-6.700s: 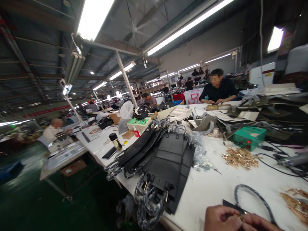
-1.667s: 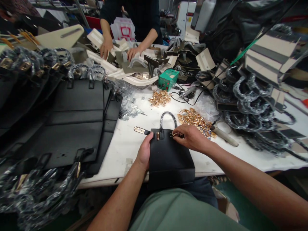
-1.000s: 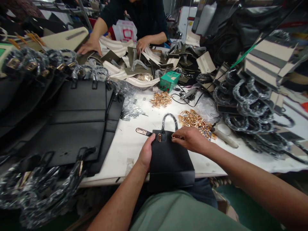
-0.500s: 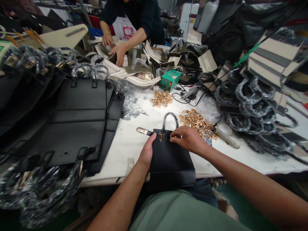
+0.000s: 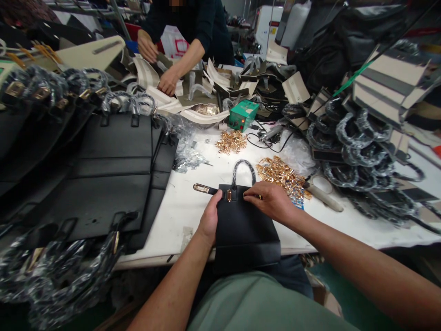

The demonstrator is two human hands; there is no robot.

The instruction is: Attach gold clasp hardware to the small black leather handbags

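Observation:
A small black leather bag panel [image 5: 244, 227] lies at the white table's near edge, its wrapped handle [image 5: 243, 169] arching away from me. My left hand [image 5: 208, 219] grips the panel's upper left edge, beside a gold clasp [image 5: 200, 188] on a strap. My right hand [image 5: 271, 200] is closed at the panel's top right, fingers pinched on a small gold fitting by the handle's base. A gold loop [image 5: 228, 196] shows on the handle's left base. Just beyond my right hand lies a heap of gold fittings [image 5: 280, 173].
Stacked large black bag panels [image 5: 103, 170] with wrapped handles fill the left. A second gold heap [image 5: 231, 141] and a green box [image 5: 243, 114] lie farther back. Wrapped handles [image 5: 358, 147] pile at right. Across the table a person's hands [image 5: 168, 82] sort pale pieces.
My right hand has drawn in from the gold heap's edge to the handle's right base and pressed down there. The person opposite has shifted their hands among the pale pieces.

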